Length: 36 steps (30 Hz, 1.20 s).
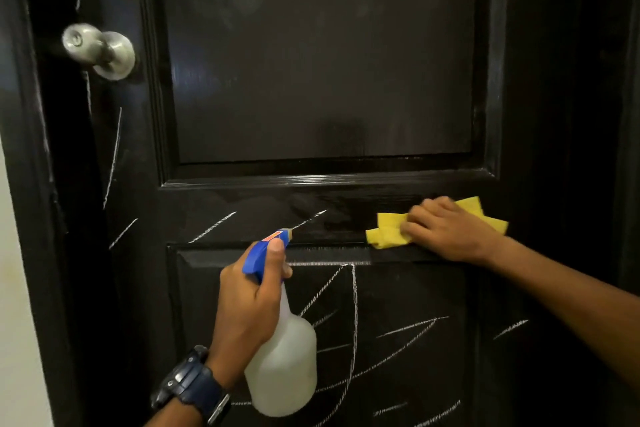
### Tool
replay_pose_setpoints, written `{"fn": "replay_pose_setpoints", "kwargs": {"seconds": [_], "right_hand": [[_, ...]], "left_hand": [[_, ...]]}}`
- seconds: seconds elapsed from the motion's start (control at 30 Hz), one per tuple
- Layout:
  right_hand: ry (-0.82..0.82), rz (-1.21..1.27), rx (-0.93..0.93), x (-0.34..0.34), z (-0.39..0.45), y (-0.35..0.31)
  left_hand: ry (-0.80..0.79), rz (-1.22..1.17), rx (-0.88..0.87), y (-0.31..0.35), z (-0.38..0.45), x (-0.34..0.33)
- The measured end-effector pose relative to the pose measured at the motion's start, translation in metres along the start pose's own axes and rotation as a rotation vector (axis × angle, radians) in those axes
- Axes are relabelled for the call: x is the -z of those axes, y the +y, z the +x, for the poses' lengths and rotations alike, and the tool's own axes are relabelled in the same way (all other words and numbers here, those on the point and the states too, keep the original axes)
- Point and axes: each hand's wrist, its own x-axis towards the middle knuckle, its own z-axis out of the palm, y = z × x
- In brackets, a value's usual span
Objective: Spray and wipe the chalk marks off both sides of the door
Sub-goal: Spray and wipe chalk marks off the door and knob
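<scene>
Gripping the spray bottle (282, 357) by its neck, the left hand (249, 315) had its fingers curled round the blue head, nozzle facing the door (318, 80). Chalk marks (353, 315) crossed the lower panel. Farther right, the right hand (446, 232) pressed a yellow cloth (384, 232) flat against the middle rail, fingers loosely spread.

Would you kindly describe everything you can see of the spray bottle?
The spray bottle has a translucent whitish plastic body with a rounded shoulder and narrow neck, topped by a blue trigger head with a small red-orange label. It stands roughly upright, nozzle toward the black door. The left hand grips its neck, a finger over the head. Its liquid level cannot be told.
</scene>
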Motion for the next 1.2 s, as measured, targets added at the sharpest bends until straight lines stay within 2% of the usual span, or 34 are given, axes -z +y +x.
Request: {"fn": "replay_pose_setpoints", "kwargs": {"seconds": [0.1,0.27,0.37,0.57,0.77,0.97,1.07,1.2], "right_hand": [[-0.015,-0.019,0.024,0.001,0.002,0.001],[0.196,-0.032,0.098,-0.019,0.117,-0.057],[0.242,0.012,0.064,-0.019,0.158,-0.078],[0.104,0.22,-0.032,-0.005,0.152,-0.075],[0.071,0.164,-0.227,0.005,0.124,-0.073],[0.069,0.352,-0.402,0.033,0.127,-0.076],[0.117,0.444,-0.335,0.062,0.127,-0.076],[0.208,0.445,-0.268,0.087,0.131,-0.065]], "left_hand": [[0.023,0.071,-0.012,-0.001,-0.002,0.015],[0.038,0.14,-0.03,-0.019,0.002,0.048],[0.033,0.188,-0.071,-0.028,0.009,0.062],[0.057,0.131,-0.121,-0.038,0.007,0.064],[0.026,0.122,-0.143,-0.035,0.007,0.06],[0.034,0.042,-0.118,-0.03,0.008,0.06],[0.05,0.043,-0.123,-0.03,0.01,0.064],[0.064,0.057,-0.137,-0.033,0.013,0.067]]}}
